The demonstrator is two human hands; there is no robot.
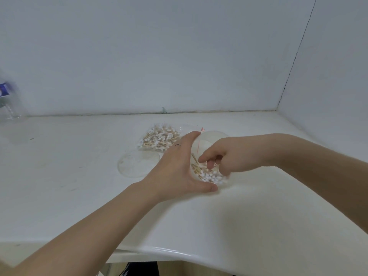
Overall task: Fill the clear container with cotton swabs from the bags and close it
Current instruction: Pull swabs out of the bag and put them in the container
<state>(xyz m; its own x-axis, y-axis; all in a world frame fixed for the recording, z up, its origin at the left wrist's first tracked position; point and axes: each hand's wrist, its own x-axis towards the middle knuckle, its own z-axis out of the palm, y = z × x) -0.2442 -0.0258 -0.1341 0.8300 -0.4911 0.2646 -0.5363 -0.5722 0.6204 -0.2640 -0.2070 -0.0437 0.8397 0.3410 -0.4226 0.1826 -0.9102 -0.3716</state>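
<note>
1. No readable writing is showing anywhere; the only marks are thin red lines [199, 145] near the far rim of the clear round plastic container [209, 140], too fine to read, and a blurred blue-and-white label on a clear plastic bottle [7, 100] that is being cut off by the left edge.
2. The container's outline is proving hard to make out against the white tabletop [69, 156], and its near wall is being hidden by both hands, so whether it is standing upright or tilting cannot be told.
3. The left hand [177, 168] is cupping the container's left side: its fingers are curving round the far-left wall and its thumb [207, 187] is wrapping along the near edge, so this hand is grasping the container.
4. The right hand [225, 156] is reaching into the container's mouth from the right, its fingers curling down and pinching at the white-tipped wooden cotton swabs [211, 177] that are lying in a heap inside, just below those fingertips.
5. A clear plastic bag of cotton swabs [160, 138] is lying on the tabletop just beyond the left hand's knuckles, partly hidden by them.
6. A clear round lid [137, 163] is lying flat just left of the left hand, its right edge being covered by that hand.
</note>
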